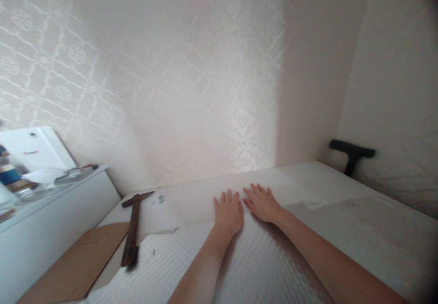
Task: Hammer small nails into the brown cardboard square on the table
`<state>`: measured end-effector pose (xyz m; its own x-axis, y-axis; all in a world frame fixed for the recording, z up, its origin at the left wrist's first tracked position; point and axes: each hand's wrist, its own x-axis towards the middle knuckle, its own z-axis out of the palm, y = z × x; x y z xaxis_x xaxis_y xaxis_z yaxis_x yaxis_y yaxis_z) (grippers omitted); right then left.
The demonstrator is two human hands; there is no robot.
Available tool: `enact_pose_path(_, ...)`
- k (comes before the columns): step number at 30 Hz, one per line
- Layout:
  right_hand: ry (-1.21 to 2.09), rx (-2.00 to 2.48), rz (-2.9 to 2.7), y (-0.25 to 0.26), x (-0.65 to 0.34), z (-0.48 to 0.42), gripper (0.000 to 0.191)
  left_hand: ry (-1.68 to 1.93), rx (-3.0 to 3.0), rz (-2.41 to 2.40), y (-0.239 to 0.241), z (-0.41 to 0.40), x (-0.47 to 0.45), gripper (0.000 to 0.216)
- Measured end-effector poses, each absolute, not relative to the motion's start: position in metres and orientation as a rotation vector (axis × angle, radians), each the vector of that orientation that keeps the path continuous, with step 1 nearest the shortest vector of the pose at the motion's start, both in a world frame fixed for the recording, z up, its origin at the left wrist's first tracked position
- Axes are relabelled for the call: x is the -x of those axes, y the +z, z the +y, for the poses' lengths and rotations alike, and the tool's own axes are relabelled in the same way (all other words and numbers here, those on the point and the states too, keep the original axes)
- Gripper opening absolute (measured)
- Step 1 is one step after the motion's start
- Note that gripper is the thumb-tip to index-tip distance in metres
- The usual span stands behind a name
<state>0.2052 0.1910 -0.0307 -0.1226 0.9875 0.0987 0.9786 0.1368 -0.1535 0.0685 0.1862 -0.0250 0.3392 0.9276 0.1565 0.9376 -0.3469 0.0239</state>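
Note:
My left hand (228,212) lies flat, palm down, fingers stretched out, on a white panel (342,203) where a textured white sheet (260,267) ends. Right beside it, almost touching, my right hand (263,202) also rests flat with fingers spread. Neither hand holds anything. A hammer (132,228) with a worn wooden handle lies on the panel to the left, well apart from my hands.
A brown cardboard piece (78,265) lies at the lower left under the hammer's end. Small screws or bits (160,198) sit near the hammer head. A white cabinet (51,217) with clutter stands left. A black handle (352,153) shows at the right wall.

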Motion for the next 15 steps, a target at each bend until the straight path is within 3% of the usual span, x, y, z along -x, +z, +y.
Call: enact_pose_path(15, 0.084, 1.951, -2.230, -0.0315, -0.2057, 0.1914, 0.055, -0.175, 2.512, -1.771, -0.0244, 0.1868, -0.0684, 0.047)
